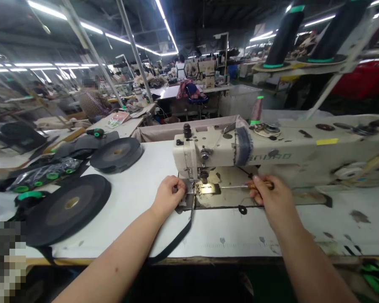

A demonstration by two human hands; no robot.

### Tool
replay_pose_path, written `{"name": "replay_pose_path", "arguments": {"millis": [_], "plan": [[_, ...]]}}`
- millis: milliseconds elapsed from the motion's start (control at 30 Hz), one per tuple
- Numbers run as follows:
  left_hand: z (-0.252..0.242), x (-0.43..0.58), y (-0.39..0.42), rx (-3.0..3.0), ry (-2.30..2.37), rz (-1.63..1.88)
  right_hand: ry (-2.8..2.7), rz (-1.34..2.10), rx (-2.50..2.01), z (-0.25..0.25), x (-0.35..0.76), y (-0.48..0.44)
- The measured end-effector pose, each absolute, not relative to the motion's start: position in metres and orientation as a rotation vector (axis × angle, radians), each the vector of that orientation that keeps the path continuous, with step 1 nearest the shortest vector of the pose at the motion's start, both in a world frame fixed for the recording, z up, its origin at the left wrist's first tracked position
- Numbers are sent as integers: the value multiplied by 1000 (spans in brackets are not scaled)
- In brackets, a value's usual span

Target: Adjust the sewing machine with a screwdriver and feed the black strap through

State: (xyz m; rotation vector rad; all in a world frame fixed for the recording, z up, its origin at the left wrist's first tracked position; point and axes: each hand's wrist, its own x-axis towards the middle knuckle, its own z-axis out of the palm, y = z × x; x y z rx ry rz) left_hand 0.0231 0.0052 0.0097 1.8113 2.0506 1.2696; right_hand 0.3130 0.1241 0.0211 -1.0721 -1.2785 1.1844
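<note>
A cream sewing machine (271, 153) stands on the white table (139, 198). My left hand (169, 195) is closed at the left of the needle plate (208, 188), pinching the black strap (177, 240) that runs from under the presser foot over the table's front edge. My right hand (268, 198) is closed round the wooden handle of a screwdriver (240, 186). Its thin shaft points left and reaches the metal guide on the needle plate.
Two large rolls of black tape (69, 206) (116, 153) lie on the left of the table, with green-cored spools (41, 179) beyond. Black thread cones (284, 38) stand on a rack above the machine. Other workstations and a seated person (91, 103) fill the background.
</note>
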Motion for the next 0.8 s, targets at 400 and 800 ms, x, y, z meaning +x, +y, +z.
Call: {"name": "replay_pose_path", "arguments": {"millis": [400,800], "plan": [[20,42,-9,2040,1779,887,-1223,1218,-1099,26,287,133],[22,54,-9,1963,1824,818,-1151,1119,-1152,18,285,134]]}}
